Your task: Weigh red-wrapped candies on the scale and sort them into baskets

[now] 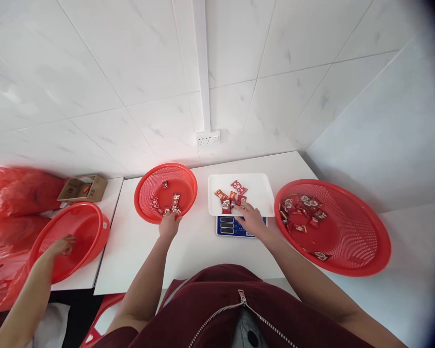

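Note:
My left hand (169, 225) reaches over the near rim of a red mesh basket (141, 193), its fingertips among several red-wrapped packets (176, 199); what it grips, if anything, is hidden. My right hand (251, 217) is over the near side of a white tray (259, 186), fingers spread, fingertips touching small red packets (242, 199). A larger dark red packet (225, 206) and a dotted one (239, 187) also lie on the tray. Below the tray shows the blue panel of a scale (226, 225).
At the right stands a large red basket (348, 227) with several red packets (304, 208). Another person's hand (63, 245) is inside a red basket (94, 232) at the left. A cardboard box (94, 188) and red plastic bags (18, 193) lie beyond it. A wall socket (208, 138) is behind.

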Motion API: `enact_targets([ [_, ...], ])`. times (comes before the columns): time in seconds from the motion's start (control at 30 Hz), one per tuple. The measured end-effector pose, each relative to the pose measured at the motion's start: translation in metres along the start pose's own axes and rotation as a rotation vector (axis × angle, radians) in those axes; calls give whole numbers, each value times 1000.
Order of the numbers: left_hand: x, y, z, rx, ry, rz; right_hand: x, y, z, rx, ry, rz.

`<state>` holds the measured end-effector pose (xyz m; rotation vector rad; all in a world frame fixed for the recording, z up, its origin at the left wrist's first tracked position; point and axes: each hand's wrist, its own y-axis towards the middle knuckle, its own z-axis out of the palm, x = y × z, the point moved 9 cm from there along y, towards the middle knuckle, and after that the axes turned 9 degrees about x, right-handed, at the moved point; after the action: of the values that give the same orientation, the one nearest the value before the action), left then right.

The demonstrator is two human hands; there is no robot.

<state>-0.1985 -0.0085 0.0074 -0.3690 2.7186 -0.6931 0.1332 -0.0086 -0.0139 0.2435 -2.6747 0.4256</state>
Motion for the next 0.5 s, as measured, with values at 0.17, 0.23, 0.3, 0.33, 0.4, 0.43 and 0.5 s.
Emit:
enact_targets([
  [0.17,0,0,-2,-5,9,2,-48,-24,-62,-454,238,-24],
  [0.23,-1,0,-3,-10,18,8,-88,-43,-83,-594,292,107],
  [0.3,-3,1,-4,-16,27,15,-134,-63,-88,-613,336,304],
  [0.33,-4,2,-4,-22,30,19,-157,-72,-84,-574,350,415],
  [0.4,-5,4,-5,-43,34,31,-196,-89,-66,-412,328,593],
  [0.43,-6,5,-5,-55,37,37,-212,-97,-56,-322,301,647],
  [0.5,-6,6,-6,-72,45,40,-234,-109,-36,-188,240,684],
])
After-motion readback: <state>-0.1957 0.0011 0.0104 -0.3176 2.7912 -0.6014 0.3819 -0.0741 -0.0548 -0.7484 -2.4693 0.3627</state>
